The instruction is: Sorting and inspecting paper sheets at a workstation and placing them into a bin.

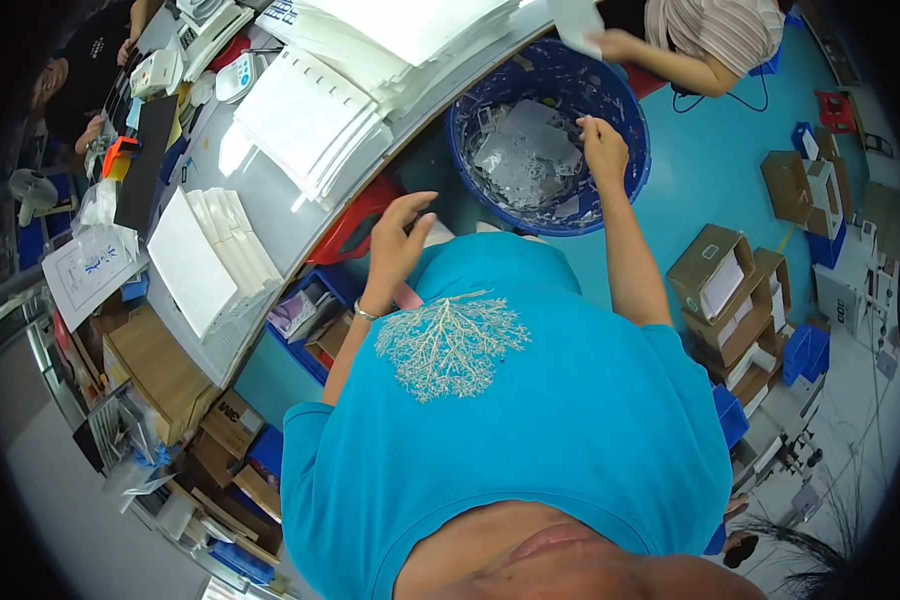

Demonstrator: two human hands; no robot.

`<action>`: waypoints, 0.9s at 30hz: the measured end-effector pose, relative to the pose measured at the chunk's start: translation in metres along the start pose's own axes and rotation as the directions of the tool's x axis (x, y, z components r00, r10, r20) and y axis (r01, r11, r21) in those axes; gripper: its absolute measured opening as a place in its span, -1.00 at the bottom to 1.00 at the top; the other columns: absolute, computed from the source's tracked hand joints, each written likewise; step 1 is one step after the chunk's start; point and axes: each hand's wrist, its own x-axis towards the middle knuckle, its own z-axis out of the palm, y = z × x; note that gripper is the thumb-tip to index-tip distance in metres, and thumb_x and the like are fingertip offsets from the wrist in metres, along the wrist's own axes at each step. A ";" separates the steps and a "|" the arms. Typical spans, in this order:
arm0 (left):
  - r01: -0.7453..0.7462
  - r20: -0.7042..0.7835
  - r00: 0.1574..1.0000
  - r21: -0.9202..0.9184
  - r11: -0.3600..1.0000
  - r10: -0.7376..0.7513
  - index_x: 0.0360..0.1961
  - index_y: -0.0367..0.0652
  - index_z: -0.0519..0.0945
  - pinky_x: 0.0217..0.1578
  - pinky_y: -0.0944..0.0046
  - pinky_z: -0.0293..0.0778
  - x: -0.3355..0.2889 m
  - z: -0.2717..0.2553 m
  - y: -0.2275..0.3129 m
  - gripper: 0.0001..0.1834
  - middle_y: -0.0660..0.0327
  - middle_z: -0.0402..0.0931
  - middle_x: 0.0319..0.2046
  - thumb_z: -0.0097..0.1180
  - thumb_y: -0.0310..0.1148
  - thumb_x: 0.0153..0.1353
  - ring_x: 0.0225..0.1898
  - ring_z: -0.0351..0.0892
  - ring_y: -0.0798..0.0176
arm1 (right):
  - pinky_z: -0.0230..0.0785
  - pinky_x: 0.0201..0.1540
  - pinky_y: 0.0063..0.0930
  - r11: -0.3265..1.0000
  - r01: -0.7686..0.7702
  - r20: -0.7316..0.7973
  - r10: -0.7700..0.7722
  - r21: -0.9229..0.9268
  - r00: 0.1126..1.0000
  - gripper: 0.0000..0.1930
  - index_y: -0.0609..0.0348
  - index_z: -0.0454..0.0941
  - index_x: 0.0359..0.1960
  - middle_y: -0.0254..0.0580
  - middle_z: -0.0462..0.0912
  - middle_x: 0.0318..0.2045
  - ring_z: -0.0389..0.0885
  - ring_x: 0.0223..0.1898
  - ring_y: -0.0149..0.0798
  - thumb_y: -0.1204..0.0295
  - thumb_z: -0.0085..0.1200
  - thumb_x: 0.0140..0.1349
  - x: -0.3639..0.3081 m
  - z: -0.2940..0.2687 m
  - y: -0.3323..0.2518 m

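My right hand is above the right side of a large round blue bin. Its fingers are curled together, and whatever they may pinch is too small to tell. Inside the bin lie thin clear and whitish plastic scraps, larger pieces on top of shredded bits. My left hand hovers beside the table edge, near a red stool, its fingers loosely bent, thumb apart, holding nothing that shows. A bracelet circles that wrist.
Stacks of white sheets and a second stack stand on the grey table. A co-worker's hand holds a pale sheet over the bin's far rim. Cardboard boxes stand on the floor at right.
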 end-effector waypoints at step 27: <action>0.537 -0.919 0.304 0.384 0.751 0.252 -0.03 -0.15 0.56 0.03 0.14 0.37 -0.123 -0.288 -0.069 -0.69 0.08 0.48 0.02 0.09 -0.33 0.21 0.04 0.43 0.05 | 0.15 -0.58 -0.56 0.954 0.170 0.756 -0.300 0.248 0.582 -0.61 0.21 0.54 -0.54 -0.41 0.43 -0.69 0.30 -0.63 -0.53 0.11 0.04 0.26 -0.091 0.215 -0.205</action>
